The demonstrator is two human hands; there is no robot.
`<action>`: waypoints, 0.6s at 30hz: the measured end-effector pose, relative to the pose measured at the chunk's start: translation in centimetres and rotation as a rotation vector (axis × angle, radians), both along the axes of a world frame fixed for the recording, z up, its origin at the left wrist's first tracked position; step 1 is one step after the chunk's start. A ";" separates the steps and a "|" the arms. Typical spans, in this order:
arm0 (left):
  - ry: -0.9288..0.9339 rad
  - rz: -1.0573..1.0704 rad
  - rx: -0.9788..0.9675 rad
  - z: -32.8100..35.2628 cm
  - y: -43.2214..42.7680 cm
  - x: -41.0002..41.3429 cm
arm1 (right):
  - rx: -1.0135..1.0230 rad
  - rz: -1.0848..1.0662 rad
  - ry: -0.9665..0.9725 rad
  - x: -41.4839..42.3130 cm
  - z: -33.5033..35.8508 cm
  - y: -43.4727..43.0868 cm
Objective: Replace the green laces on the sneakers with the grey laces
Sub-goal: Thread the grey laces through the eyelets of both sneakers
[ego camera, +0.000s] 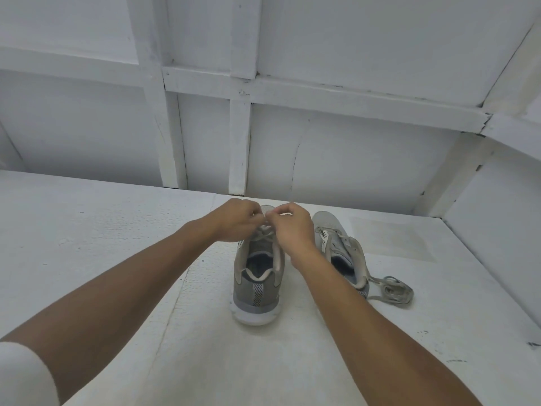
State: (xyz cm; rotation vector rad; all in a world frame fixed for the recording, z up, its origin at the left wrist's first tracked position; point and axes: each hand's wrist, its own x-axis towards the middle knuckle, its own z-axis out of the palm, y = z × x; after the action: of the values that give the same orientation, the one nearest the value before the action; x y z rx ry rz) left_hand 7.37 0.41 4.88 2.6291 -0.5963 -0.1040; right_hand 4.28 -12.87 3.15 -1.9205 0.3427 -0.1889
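Observation:
Two grey sneakers stand on a white table (117,259), heels toward me. Over the front of the left sneaker (257,291) my left hand (234,221) and my right hand (289,227) meet, each pinching the lace (262,232) near the toe-end eyelets. That lace looks pale grey. The fingertips hide the exact spot they hold. The right sneaker (342,247) stands apart to the right, its tongue loose. A bundled greyish-green lace (392,290) lies on the table beside its heel.
A white panelled wall (322,142) with vertical and horizontal battens rises right behind the table. A slanted white wall (497,230) closes off the right side.

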 end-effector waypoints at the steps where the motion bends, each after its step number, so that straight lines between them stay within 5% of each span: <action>1: -0.015 -0.005 0.029 0.0 0.1 0.1 | -0.022 0.015 0.003 0.0 0.1 -0.1; 10: -0.061 -0.103 0.109 1.7 0.9 0.9 | -0.297 0.308 0.108 -0.2 0.1 -0.6; 18: 0.031 -0.146 -0.003 1.9 1.5 1.0 | -0.160 0.211 0.015 -0.2 -1.0 -0.6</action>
State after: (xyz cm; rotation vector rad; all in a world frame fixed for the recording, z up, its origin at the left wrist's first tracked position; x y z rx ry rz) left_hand 8.34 1.88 6.80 2.5734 -0.7769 -0.1878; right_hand 4.08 -13.50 2.16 -2.1013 0.1366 -0.0636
